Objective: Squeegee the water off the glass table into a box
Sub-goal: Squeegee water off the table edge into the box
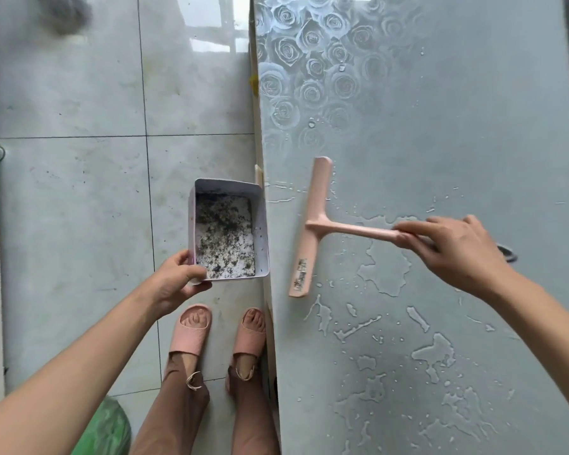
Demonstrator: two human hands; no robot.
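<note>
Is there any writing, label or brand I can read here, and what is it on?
On the squeegee blade, a sticker: print too small and blurred to read.
No writing visible on the box, glass table or slippers.

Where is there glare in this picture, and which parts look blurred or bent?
Head view: a bright window reflection glares on the floor tiles at top centre; the right hand on the squeegee handle is slightly motion-blurred; the glass table edge bows slightly from the wide-angle lens; the box and left hand look sharp.
</note>
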